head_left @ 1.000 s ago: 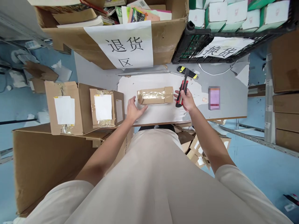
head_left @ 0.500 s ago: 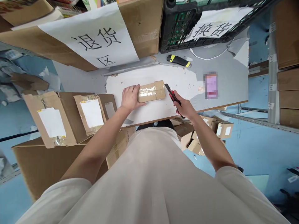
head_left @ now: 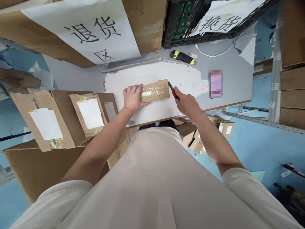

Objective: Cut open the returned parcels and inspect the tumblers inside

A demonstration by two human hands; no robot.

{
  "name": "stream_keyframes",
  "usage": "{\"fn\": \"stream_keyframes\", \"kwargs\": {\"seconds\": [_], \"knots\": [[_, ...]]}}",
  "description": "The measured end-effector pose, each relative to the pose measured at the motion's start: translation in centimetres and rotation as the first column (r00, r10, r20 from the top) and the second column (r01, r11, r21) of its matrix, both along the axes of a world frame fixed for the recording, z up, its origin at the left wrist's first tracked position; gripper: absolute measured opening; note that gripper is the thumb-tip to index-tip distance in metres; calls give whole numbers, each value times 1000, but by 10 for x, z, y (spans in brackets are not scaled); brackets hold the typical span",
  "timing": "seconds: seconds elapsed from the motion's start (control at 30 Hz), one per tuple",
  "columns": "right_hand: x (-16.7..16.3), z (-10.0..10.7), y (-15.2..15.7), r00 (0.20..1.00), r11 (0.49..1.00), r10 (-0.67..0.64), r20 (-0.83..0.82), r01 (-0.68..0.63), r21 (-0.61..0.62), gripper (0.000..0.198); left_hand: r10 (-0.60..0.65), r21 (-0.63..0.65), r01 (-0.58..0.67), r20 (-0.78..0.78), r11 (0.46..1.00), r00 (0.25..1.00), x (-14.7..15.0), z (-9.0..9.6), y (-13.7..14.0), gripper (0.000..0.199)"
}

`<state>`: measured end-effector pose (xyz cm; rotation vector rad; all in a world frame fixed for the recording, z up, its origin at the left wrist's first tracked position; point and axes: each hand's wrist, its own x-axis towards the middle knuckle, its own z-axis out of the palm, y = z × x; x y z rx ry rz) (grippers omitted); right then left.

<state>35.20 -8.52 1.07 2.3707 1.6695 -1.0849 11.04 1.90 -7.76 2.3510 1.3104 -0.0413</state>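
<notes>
A small brown cardboard box [head_left: 154,91], shiny with clear tape along its top, lies on the white worktop. My left hand [head_left: 133,97] grips its left end, the thumb along the near side and the fingers over the far side. In my right hand [head_left: 187,103] is a red and black box cutter [head_left: 173,90], wrapped by the fingers. Its tip is at the far right corner of the box; whether it touches the cardboard I cannot tell. Most of the handle is hidden by the hand.
Behind are a large carton [head_left: 147,25] with a paper sign and a black crate [head_left: 183,25]. A black and yellow knife [head_left: 183,57], a white cable [head_left: 214,56] and a blurred pink item [head_left: 216,84] lie on the table [head_left: 233,76]. Labelled cartons [head_left: 81,111] stand left.
The box cutter has moved close to the box's right end, and my right hand has turned so that its back shows more. My left hand keeps its grip. The view has shifted slightly.
</notes>
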Motion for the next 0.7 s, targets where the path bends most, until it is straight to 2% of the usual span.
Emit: {"fn": "stream_keyframes", "kwargs": {"seconds": [0.2, 0.43, 0.6, 0.7], "knots": [[-9, 9, -6, 994, 991, 59, 90, -48, -121, 63, -24, -11, 24, -9, 1000, 1000, 0, -4, -3, 94], [-27, 3, -29, 993, 993, 28, 117, -13, -121, 63, -43, -16, 43, -4, 999, 999, 0, -4, -1, 94], [-40, -6, -47, 993, 998, -22, 120, 28, -52, 61, -56, -14, 56, 5, 998, 998, 0, -6, 0, 95], [-46, -13, -59, 990, 996, -17, 142, 28, -79, 59, -64, -16, 64, 4, 998, 998, 1, -6, 2, 96]]}}
